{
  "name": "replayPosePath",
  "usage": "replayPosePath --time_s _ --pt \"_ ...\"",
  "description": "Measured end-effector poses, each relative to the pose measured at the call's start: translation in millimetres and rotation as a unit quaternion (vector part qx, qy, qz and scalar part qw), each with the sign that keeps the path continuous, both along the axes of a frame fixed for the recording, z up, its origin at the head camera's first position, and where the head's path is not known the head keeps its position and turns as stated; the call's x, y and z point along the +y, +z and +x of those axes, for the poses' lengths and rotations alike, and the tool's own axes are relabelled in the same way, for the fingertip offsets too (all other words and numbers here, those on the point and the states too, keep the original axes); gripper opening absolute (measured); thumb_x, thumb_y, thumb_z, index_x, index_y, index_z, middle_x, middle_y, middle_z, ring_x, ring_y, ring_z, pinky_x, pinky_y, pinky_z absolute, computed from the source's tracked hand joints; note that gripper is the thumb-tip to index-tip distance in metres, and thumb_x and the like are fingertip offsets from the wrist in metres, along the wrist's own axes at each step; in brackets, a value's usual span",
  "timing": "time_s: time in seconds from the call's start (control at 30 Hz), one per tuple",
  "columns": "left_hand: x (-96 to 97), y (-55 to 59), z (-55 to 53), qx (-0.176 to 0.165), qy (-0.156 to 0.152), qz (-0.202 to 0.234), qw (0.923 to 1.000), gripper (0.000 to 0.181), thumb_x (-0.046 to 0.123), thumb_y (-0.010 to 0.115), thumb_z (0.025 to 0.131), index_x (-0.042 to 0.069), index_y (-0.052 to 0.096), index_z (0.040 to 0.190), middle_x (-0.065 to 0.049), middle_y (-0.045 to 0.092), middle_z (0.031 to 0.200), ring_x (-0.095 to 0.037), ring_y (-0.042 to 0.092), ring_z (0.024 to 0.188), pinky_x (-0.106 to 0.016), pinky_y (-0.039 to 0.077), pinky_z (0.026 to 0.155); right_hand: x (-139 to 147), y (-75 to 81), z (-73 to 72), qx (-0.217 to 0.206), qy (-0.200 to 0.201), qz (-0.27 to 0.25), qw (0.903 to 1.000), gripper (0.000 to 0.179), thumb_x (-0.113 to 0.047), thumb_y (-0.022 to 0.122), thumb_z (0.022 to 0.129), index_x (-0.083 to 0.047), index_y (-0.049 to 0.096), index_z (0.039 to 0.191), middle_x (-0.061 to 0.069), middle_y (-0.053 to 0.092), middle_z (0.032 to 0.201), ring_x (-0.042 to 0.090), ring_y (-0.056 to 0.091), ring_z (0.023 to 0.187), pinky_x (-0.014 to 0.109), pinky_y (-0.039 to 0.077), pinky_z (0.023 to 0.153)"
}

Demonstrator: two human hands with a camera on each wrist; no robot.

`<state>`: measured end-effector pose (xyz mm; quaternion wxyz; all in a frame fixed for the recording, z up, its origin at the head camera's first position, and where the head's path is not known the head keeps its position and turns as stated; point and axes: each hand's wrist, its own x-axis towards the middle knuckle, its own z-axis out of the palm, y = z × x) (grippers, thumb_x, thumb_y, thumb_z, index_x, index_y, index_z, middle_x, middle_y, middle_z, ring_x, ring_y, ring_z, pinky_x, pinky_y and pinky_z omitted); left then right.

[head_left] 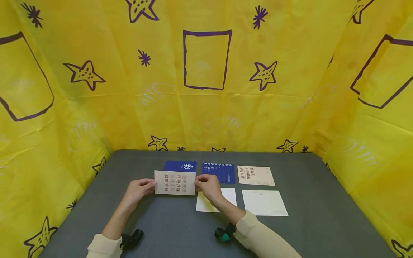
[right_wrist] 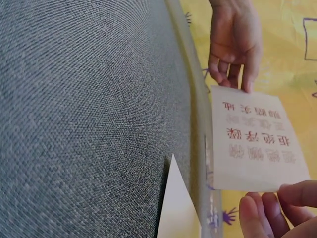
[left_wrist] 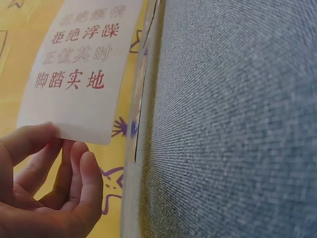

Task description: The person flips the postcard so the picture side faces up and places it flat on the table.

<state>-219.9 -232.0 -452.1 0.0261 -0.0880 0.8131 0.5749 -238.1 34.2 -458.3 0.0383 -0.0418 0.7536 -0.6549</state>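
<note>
A pale card (head_left: pixel 175 188) with columns of red and outlined Chinese characters is held up off the table between both hands. My left hand (head_left: pixel 138 191) pinches its left edge between thumb and fingers. On the opposite edge, my right hand (head_left: pixel 209 188) pinches it the same way. In the left wrist view the printed face of the card (left_wrist: pixel 79 64) shows clearly above the fingertips. Behind it, a blue card (head_left: pixel 177 165) with white lettering lies partly covered. Under the right hand and forearm lies a white card (head_left: pixel 229 195), partly hidden.
On the grey table (head_left: pixel 174 229), another blue card (head_left: pixel 226 175) lies at the back middle. Right of it is a cream card with red characters (head_left: pixel 255 175), and nearer the front a white card (head_left: pixel 266 204). Yellow patterned cloth (head_left: pixel 206 118) surrounds the table on the visible sides.
</note>
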Motion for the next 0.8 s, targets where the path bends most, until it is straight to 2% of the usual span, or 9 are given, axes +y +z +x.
replayPosePath --time_s 0.27,0.57,0.8 --pt "2.9 -0.7 0.1 0.005 0.022 0.021 0.9995 0.039 0.014 0.066 0.092 -0.014 0.061 0.119 -0.017 0.069 0.106 -0.007 0.065 0.077 -0.02 0.057 0.071 -1.2 -2.7 -2.6 -0.024 -0.002 -0.018 0.9995 0.01 0.002 0.067 0.087 0.008 0.07 0.094 0.014 0.067 0.081 0.019 0.065 0.067 0.036 0.06 0.067" --pt "4.4 -1.6 1.3 0.014 0.034 0.03 0.9989 0.038 0.011 0.065 0.092 -0.015 0.06 0.119 -0.009 0.07 0.099 -0.003 0.064 0.075 -0.018 0.054 0.068 -3.9 -6.1 -3.7 -0.043 -0.005 -0.032 0.9986 0.01 0.001 0.066 0.087 0.008 0.069 0.094 0.014 0.068 0.075 0.016 0.063 0.058 0.034 0.059 0.06" --pt "4.1 -2.4 1.0 0.012 0.035 0.038 0.9986 0.038 0.009 0.065 0.092 -0.016 0.059 0.12 -0.004 0.07 0.092 -0.005 0.063 0.071 -0.019 0.054 0.065 -5.6 -8.8 -3.9 -0.05 0.0 -0.042 0.9979 0.011 0.0 0.065 0.087 0.008 0.068 0.095 0.01 0.067 0.07 0.013 0.061 0.051 0.031 0.057 0.053"
